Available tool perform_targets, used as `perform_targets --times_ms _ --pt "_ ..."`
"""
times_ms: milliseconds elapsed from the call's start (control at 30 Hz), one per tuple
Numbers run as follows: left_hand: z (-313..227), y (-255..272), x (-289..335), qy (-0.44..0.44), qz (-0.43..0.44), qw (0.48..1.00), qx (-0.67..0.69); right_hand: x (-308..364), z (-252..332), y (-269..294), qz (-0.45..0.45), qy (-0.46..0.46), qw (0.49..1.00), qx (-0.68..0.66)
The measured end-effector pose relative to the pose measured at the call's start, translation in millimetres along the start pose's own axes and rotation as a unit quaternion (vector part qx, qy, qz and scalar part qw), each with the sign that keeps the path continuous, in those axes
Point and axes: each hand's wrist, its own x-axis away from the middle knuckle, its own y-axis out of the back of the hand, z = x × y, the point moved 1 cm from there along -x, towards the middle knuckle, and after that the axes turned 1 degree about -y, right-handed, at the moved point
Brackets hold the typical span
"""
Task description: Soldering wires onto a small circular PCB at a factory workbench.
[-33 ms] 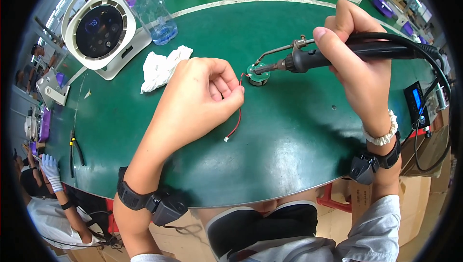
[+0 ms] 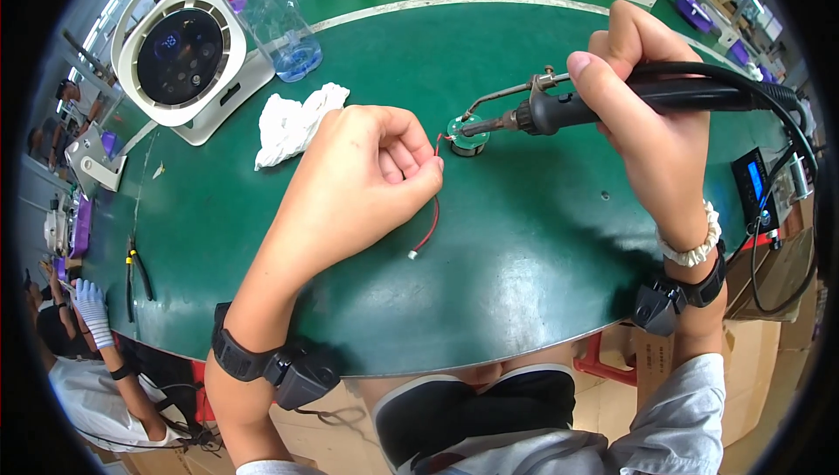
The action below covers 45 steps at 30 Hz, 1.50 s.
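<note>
Between thumb and fingertips, my left hand [image 2: 367, 169] pinches a thin red wire [image 2: 433, 223]. Its lower part hangs below the hand and ends in a small white connector [image 2: 413, 255]; the upper end reaches the edge of a round green circuit board [image 2: 479, 124]. This board sits on a short metallic cylinder, apparently a small motor, on the table. My right hand [image 2: 647, 108] grips a black soldering iron [image 2: 559, 111] with a thin metal feed tube fixed along it. Its tip and the tube's end meet over the board, near the wire's end, hiding the exact contact.
On the green table [image 2: 542, 248], a crumpled white cloth [image 2: 297, 125] lies beyond my left hand. A white fan [image 2: 179, 55] and a plastic bottle [image 2: 297, 54] stand far left. Pliers [image 2: 135, 274] lie left; a display unit [image 2: 756, 187] stands right. Another person's gloved hand [image 2: 91, 305] shows far left.
The wire's connector end has swung very slightly to the right and down. Both hands and the soldering iron stay practically in place.
</note>
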Motion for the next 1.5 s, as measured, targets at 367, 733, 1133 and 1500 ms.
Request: perform_targets --times_ms 367,733,1133,1500 --pt "4 -3 -2 0.055 0.085 0.99 0.099 5 8 5 0.008 0.026 0.999 0.038" --pt "20 -19 -10 -0.009 0.042 0.981 0.187 4 11 5 -0.028 0.036 0.996 0.075" --pt "19 -23 -9 -0.007 0.044 0.98 0.193 4 4 2 -0.003 0.025 0.998 0.062" --pt "18 -23 -9 0.009 0.054 0.965 0.255 6 2 2 0.006 0.041 0.998 0.052"
